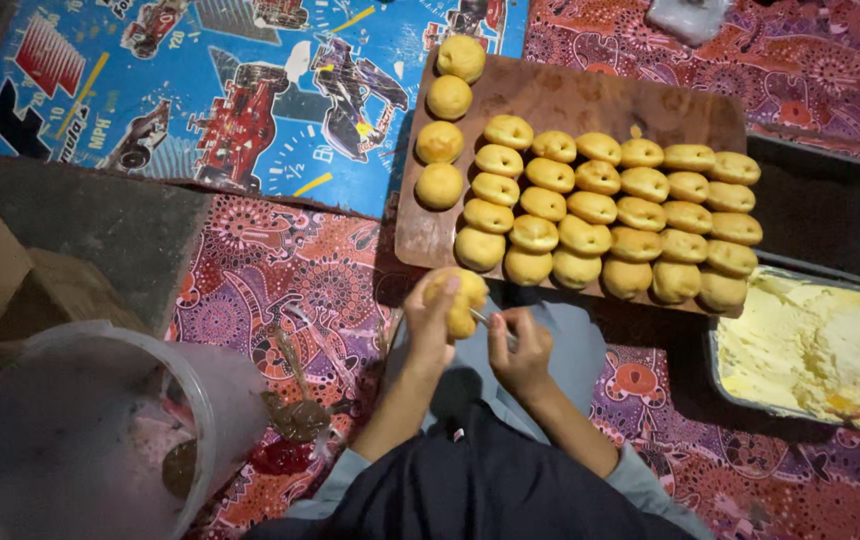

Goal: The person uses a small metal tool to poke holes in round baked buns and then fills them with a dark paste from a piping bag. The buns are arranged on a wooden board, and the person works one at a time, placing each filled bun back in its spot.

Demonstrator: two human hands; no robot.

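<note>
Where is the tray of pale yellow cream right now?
In the head view the tray of cream sits at the right edge, just below the empty dark tray and right of the wooden board.

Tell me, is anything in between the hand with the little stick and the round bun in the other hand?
Nothing visible is. The left hand holds the bun, and the right hand sits just beside it, pointing a thin tool at its side. Only a small open gap lies between them, above the person's lap.
</note>
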